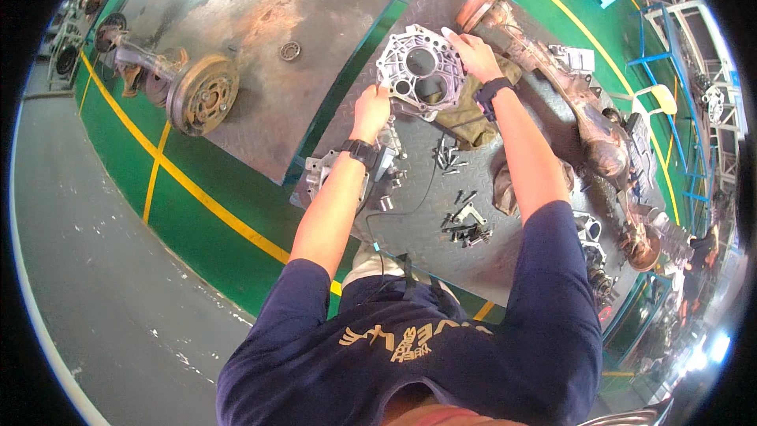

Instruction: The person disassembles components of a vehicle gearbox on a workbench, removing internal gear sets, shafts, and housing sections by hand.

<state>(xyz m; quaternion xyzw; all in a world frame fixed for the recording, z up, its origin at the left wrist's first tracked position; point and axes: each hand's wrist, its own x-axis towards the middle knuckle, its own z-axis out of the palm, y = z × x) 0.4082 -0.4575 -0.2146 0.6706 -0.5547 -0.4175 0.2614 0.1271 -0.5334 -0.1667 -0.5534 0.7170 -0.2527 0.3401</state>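
Both of my hands grip a silver cast-metal transmission housing (452,87) with a large round opening and ribbed walls. My left hand (371,113) is closed on its lower left edge, and my right hand (476,57) grasps its upper right edge. The housing is above the dark workbench (410,225); whether it touches the surface I cannot tell. Just below it lies an olive-brown cloth (471,128). Nearer to me are loose bolts (448,156) and a second cluster of bolts (467,233). Beside my left forearm sits another silver metal casting (317,176), partly hidden by that arm.
A rusty vehicle axle (583,122) runs along the bench's right side. More metal parts (587,229) lie at the near right. A thin black cable (414,209) crosses the bench. On another table (260,102) at left are a brake drum (206,95) and a small bearing ring (289,50).
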